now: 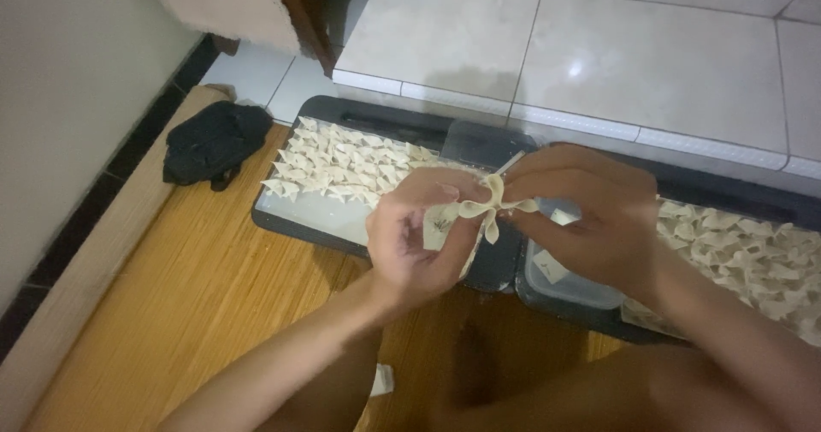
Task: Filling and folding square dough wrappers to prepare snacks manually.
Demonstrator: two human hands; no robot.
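My left hand [419,244] and my right hand [590,222] meet in the middle of the view, both pinching one pale dough wrapper [479,214] that is folded into pleats with a dark bit of filling showing. A thin white stick [509,164] pokes up from behind my right fingers. Under my hands lies a dark tray [299,222] covered with several folded dumplings [342,162]. A second dark tray [727,188] to the right carries more folded dumplings [753,252].
A clear plastic container [564,282] sits below my right hand between the trays. A black pouch [209,141] lies on the woven mat [197,304] at left. A pale wall is at left, a tiled step behind the trays.
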